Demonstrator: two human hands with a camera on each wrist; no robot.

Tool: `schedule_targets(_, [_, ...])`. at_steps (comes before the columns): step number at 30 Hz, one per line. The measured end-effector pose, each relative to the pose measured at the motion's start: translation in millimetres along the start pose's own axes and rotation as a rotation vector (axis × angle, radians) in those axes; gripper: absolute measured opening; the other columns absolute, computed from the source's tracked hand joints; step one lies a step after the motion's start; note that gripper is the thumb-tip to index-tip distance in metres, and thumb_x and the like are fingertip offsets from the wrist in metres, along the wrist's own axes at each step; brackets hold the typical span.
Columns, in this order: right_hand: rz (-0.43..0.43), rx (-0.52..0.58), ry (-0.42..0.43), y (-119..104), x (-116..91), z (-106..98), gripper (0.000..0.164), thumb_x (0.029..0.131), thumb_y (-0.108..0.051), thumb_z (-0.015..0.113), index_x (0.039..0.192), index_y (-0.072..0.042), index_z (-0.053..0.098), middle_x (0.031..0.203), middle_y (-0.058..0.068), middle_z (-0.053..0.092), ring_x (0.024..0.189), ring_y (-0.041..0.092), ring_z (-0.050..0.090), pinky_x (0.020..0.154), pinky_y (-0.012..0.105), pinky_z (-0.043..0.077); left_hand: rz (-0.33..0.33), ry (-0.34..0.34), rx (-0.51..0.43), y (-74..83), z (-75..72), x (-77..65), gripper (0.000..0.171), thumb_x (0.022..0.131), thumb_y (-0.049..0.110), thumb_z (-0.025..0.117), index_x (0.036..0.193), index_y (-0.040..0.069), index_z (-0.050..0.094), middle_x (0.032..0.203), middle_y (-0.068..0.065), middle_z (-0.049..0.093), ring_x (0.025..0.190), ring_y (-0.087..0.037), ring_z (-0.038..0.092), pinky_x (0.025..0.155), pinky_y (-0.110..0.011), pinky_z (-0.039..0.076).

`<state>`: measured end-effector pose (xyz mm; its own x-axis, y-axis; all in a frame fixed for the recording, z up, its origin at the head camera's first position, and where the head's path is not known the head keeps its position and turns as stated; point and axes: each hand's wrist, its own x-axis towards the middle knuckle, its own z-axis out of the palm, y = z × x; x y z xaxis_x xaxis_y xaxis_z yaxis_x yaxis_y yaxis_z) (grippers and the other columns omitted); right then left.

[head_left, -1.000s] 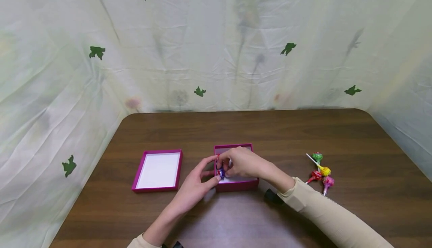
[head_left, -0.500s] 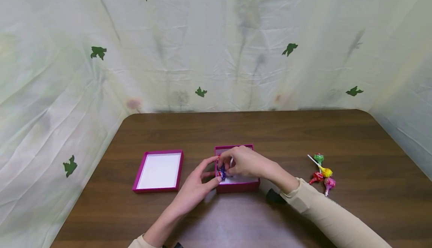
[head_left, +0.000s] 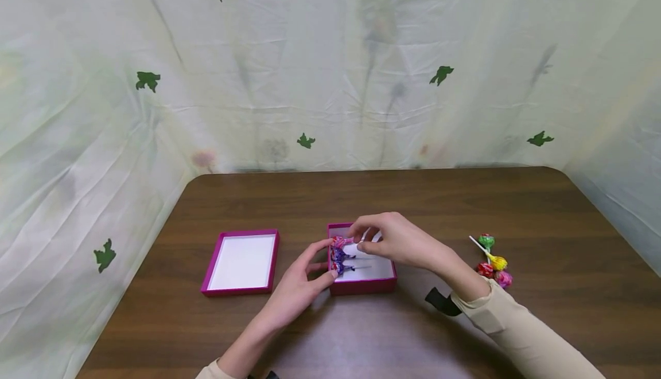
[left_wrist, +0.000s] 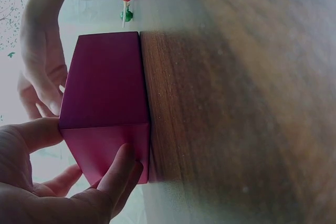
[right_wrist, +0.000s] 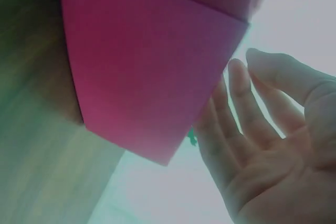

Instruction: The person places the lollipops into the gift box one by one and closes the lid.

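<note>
Open magenta box [head_left: 363, 286] — low centre of the head view. Inside, along its left wall: pink lollipop [head_left: 341, 241] and purple lollipops [head_left: 341, 254], heads to frame left, long axes running left to right; nearest purple stick points right. Left hand [head_left: 298, 280] spread wide, thumb and fingers against the box's left end. Right hand [head_left: 396, 240] above the box, fingers loosely bent, narrow thumb-to-finger gap. Lid [head_left: 241, 261] lower left; loose lollipops [head_left: 498, 262] lower right — heads clustered.

1 bx [head_left: 364, 287], 1 lid [head_left: 242, 261], 4 lollipops [head_left: 498, 262] outside
</note>
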<state>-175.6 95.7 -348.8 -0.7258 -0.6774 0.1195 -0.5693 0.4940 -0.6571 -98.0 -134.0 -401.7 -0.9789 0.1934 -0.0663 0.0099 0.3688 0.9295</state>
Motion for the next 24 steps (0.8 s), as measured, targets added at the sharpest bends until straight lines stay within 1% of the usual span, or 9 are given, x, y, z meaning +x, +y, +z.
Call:
schedule_targets(4, [-0.004,0.024,0.043,1,-14,-5,0.021,0.089,-0.011,0.072,0.106,-0.024,0.07,0.092,-0.015,0.068,0.086,0.004,0.063,0.074,0.03,0.053,0.001,0.001,0.005,-0.1,-0.2,0.1,0.055,0.093,0.024,0.068,0.143,0.028,0.047,0.144,-0.004,0.048,0.121,-0.03,0.056,0.088,-0.052,0.048])
schedule_targets(9, [0.011,0.072,0.066,7,-34,-15,0.02,0.091,-0.01,0.07,0.106,-0.022,0.07,0.097,-0.01,0.068,0.085,0.008,0.064,0.074,0.031,0.054,0.004,-0.003,0.007,0.5,-0.1,-1.2,0.056,0.092,0.022,0.069,0.143,0.028,0.047,0.145,-0.004,0.047,0.121,-0.03,0.056,0.09,-0.051,0.047])
schedule_targets(12, [0.024,0.079,0.093,14,-46,-22,0.021,0.09,-0.008,0.07,0.106,-0.022,0.07,0.098,-0.007,0.069,0.085,0.009,0.065,0.074,0.032,0.054,0.004,-0.004,0.006,0.8,0.0,-1.7,0.055,0.093,0.022,0.069,0.143,0.027,0.047,0.145,-0.004,0.047,0.122,-0.029,0.056,0.089,-0.05,0.047])
schedule_targets(15, [0.043,0.075,0.123,20,-58,-30,0.023,0.09,-0.007,0.071,0.106,-0.024,0.07,0.099,-0.008,0.069,0.086,0.009,0.065,0.074,0.034,0.054,0.005,-0.002,0.005,0.7,-0.2,-1.8,0.055,0.092,0.022,0.069,0.143,0.027,0.047,0.145,-0.005,0.047,0.122,-0.03,0.056,0.088,-0.049,0.048])
schedule_targets(17, [0.05,0.063,0.13,24,-65,-36,0.024,0.09,-0.007,0.072,0.105,-0.026,0.07,0.099,-0.012,0.069,0.088,0.009,0.065,0.075,0.033,0.054,0.006,0.0,0.005,0.5,-0.4,-1.7,0.055,0.092,0.022,0.069,0.143,0.027,0.047,0.145,-0.005,0.047,0.121,-0.03,0.056,0.087,-0.049,0.048])
schedule_targets(21, [0.052,0.025,0.097,31,-78,-51,0.027,0.089,-0.004,0.071,0.103,-0.027,0.07,0.096,-0.014,0.069,0.087,0.008,0.065,0.074,0.032,0.054,0.003,-0.001,0.002,0.5,-0.2,-1.8,0.055,0.092,0.022,0.069,0.143,0.027,0.047,0.144,-0.005,0.047,0.121,-0.03,0.056,0.087,-0.047,0.049])
schedule_targets(24, [0.061,0.006,0.043,37,-87,-64,0.031,0.088,0.001,0.069,0.104,-0.026,0.07,0.096,-0.013,0.069,0.085,0.009,0.066,0.073,0.032,0.054,0.003,-0.003,-0.002,0.8,0.1,-1.7,0.055,0.092,0.021,0.069,0.143,0.027,0.047,0.144,-0.005,0.047,0.121,-0.03,0.056,0.086,-0.046,0.049])
